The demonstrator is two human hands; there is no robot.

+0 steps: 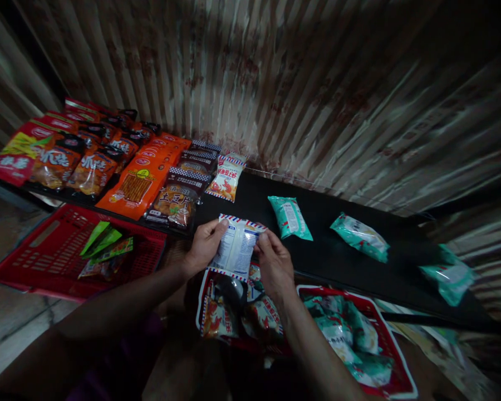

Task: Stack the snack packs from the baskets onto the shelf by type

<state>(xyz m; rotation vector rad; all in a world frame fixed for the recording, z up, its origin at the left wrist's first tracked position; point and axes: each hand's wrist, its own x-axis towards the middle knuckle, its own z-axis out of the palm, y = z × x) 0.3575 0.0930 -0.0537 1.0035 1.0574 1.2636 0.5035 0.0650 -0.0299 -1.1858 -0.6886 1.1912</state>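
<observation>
Between my two hands I hold a white snack packet (236, 250) with red-and-blue striped ends, its printed back facing me. My left hand (205, 243) pinches its left edge near the top, and my right hand (274, 260) grips its upper right side. Below the packet stands a red basket (199, 312) with a white rim, holding several snack packets (264, 318) with similar striped edges. Beyond my hands, another striped packet (227, 177) lies face up on the black shelf (254, 195), beside the dark brown potato chip packets (176, 201).
Left on the shelf are orange stick-snack packets (136, 181) and black-and-orange packets (89, 170). Several teal packets (290, 217) lie spaced out to the right. A red basket (45, 253) with green packets (102, 238) sits low left; another basket (401, 356) holds teal packets. Corrugated sheeting (275, 83) stands behind.
</observation>
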